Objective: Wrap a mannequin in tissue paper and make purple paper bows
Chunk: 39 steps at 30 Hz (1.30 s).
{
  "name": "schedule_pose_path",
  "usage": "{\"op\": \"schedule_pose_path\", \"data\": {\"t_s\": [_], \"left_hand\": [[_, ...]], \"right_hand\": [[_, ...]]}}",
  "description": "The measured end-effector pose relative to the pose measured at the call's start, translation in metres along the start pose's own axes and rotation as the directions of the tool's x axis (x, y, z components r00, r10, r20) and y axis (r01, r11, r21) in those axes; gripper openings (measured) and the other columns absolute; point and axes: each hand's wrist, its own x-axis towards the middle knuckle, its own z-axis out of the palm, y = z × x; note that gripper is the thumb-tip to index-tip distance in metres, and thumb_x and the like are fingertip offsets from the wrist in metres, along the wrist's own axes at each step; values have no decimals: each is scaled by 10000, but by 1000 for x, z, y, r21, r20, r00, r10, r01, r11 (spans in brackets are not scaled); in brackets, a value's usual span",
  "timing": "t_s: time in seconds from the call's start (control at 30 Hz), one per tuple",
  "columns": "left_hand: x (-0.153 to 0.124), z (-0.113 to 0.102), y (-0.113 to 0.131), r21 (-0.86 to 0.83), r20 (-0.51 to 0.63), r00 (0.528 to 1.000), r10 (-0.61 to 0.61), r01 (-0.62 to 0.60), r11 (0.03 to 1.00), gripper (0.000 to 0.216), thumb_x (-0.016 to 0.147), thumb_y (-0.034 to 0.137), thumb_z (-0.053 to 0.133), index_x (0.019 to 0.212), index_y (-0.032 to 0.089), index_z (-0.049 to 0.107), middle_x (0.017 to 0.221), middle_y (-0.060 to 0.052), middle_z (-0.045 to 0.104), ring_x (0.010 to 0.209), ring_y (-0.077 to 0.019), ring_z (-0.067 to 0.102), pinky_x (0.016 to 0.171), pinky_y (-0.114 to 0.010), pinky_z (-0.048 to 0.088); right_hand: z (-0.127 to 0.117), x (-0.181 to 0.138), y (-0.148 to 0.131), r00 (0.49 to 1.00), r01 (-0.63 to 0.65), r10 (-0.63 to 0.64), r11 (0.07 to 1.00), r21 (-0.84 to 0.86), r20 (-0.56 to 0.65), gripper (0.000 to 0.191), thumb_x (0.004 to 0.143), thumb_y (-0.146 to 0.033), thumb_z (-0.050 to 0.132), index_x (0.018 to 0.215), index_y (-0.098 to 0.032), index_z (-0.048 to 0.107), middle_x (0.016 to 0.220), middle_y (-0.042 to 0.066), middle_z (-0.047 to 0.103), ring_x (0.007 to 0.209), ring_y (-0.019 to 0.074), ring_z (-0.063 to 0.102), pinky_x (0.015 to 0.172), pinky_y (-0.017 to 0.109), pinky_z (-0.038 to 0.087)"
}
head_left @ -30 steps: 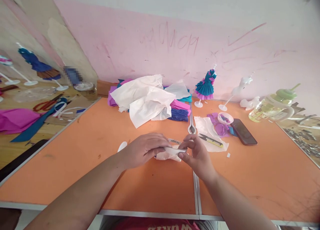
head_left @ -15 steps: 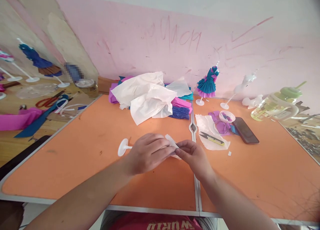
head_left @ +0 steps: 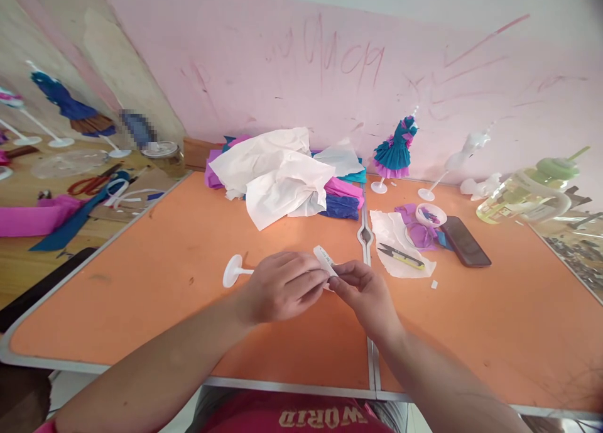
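Note:
My left hand is closed, palm down, around a small white mannequin on a stand; its round base and part of the post stick out to the left, while my fingers hide the body. A piece of white paper shows at my fingertips, folded over the mannequin's hidden end. Thumb and fingers of my right hand pinch this paper's edge, close against the left fingertips. Yellow-handled thread snips lie to the right on a torn white paper sheet.
Crumpled white paper covers folded coloured paper at the back. A dressed mannequin, a white mannequin, a jug, a phone and a small bowl stand or lie rightward. Scissors lie at left.
The white paper at my fingertips is turned a little and shows more of its folded upper edge. Both hands keep their grip; the whole view has shifted slightly.

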Motion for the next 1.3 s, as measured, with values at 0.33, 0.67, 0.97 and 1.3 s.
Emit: {"op": "schedule_pose_path", "data": {"t_s": [0.33,0.67,0.97,1.3], "left_hand": [[12,-4,8,-315,-45,962,-271,243,917,118,798,148,630,901,203,619,801,-13,666,729,-119,627,665,-233,514],[4,-4,0,-189,44,991,-128,134,973,204,817,162,637,1011,223,651,899,-27,662,770,-137,624,680,-257,495],[2,-5,-5,-2,61,998,-20,20,1000,194,829,183,586,1009,236,636,920,-17,669,751,-134,625,676,-254,483],[8,-7,1,-251,90,974,-209,225,942,149,812,125,558,921,207,617,899,-33,657,797,-143,615,698,-258,488]], "right_hand": [[1,3,-1,998,14,-23,990,-137,-64,255,772,-425,688,876,-194,664,849,53,737,817,204,684,782,344,516],[4,2,1,997,26,-39,985,-172,-74,242,793,-410,665,902,-194,660,875,52,731,838,209,676,777,344,512],[5,1,4,994,54,-69,982,-183,-79,217,790,-400,668,885,-205,666,856,37,729,836,198,671,745,319,513],[5,2,5,994,57,-76,976,-209,-81,191,789,-373,667,874,-203,670,891,46,730,876,204,673,767,320,512]]}}
